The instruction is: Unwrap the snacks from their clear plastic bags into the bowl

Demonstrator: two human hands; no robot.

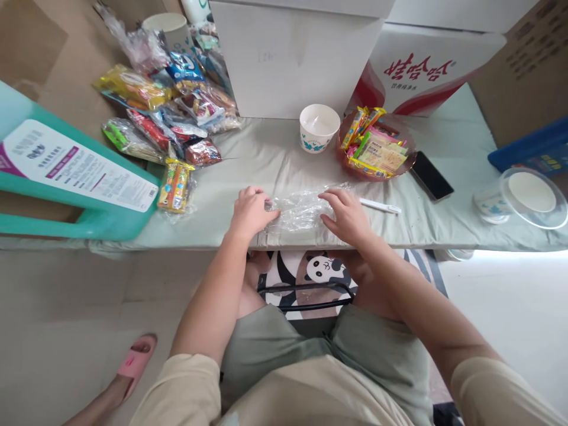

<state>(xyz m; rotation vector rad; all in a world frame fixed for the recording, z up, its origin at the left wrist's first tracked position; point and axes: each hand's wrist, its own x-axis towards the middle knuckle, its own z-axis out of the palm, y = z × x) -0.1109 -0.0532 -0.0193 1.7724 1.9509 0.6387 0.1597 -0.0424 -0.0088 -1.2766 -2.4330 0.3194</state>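
Note:
A crumpled clear plastic bag [298, 212] lies on the cloth-covered table directly in front of me. At its left end is my left hand [252, 212], fingers bent and thumb held apart, with nothing visible gripped. Over the bag's right end is my right hand [348, 216], its fingers spread and the tips at the plastic. Whether the fingertips press on the film is hard to make out. Just beyond my right hand lies a slim white pen-like tool [380, 205], partly hidden by the hand.
A paper cup [318, 131] and a bowl of packaged snacks [377, 155] stand behind the bag. A phone [431, 176] and a lidded cup [528, 192] are to the right. Snack packets [153, 127] and a green jug [80, 177] crowd the left. White boxes [297, 65] stand behind.

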